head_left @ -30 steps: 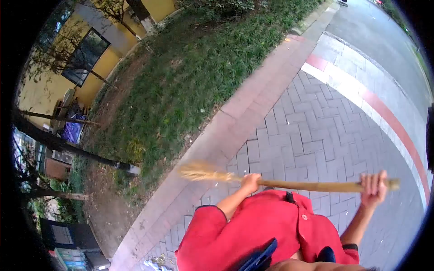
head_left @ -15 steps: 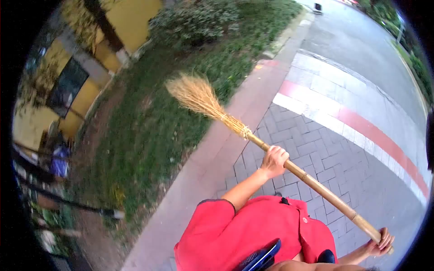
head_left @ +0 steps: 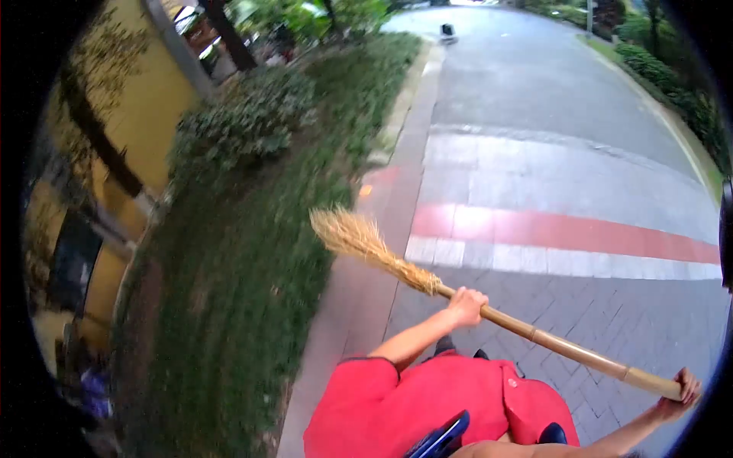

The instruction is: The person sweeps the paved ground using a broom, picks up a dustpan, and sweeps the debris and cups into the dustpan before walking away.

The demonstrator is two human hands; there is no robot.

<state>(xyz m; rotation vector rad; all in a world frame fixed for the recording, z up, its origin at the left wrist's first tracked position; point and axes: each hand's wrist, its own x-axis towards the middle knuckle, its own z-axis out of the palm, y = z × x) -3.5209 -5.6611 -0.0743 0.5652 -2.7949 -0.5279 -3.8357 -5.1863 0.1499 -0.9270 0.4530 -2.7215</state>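
A straw broom (head_left: 565,347) with a bamboo handle is held slantwise in front of my red shirt. My left hand (head_left: 467,307) is wrapped round the handle just below the bound straw. Near the handle's far end, at the right edge of view, my right hand (head_left: 685,391) is closed on the bamboo. The bristle head (head_left: 359,237) points up and left, over the border between the grass and the pavement. From this angle I cannot tell whether the bristles touch the ground.
On the left lie a grass strip (head_left: 229,282) and a bush (head_left: 244,114), with a yellow wall (head_left: 141,76) behind. Grey paving, a red band (head_left: 565,233) and a road (head_left: 527,76) stretch ahead. A small dark object (head_left: 447,32) stands at the road's far left.
The view has swung rightward and up, showing more road. The broom lies flatter, and its bristles are lower in view. My right hand has moved up and right; both hands keep their hold.
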